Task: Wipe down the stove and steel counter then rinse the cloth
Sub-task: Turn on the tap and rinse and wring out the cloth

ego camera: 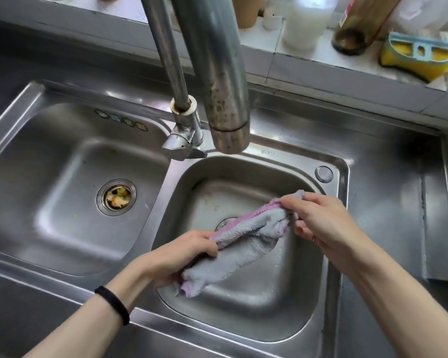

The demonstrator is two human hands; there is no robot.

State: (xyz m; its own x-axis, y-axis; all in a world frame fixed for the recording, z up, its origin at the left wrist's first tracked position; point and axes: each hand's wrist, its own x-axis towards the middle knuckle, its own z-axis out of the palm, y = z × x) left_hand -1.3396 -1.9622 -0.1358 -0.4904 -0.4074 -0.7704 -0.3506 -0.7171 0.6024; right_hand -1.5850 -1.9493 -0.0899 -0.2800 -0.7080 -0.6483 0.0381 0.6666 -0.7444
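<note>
A small stamped mark [269, 152] stands on the back rim of the right basin [332, 161], which is set in the steel counter [388, 197], just right of the faucet spout [225, 99]. It is a short string of letters and digits, perhaps "SUS304", but too blurred to be sure. Four round stickers [121, 120] sit in a row on the back wall of the left basin [49, 125]; their print cannot be read. A red label [346, 11] on the brown bottle [367, 21] near the ledge's right end is illegible.
</note>
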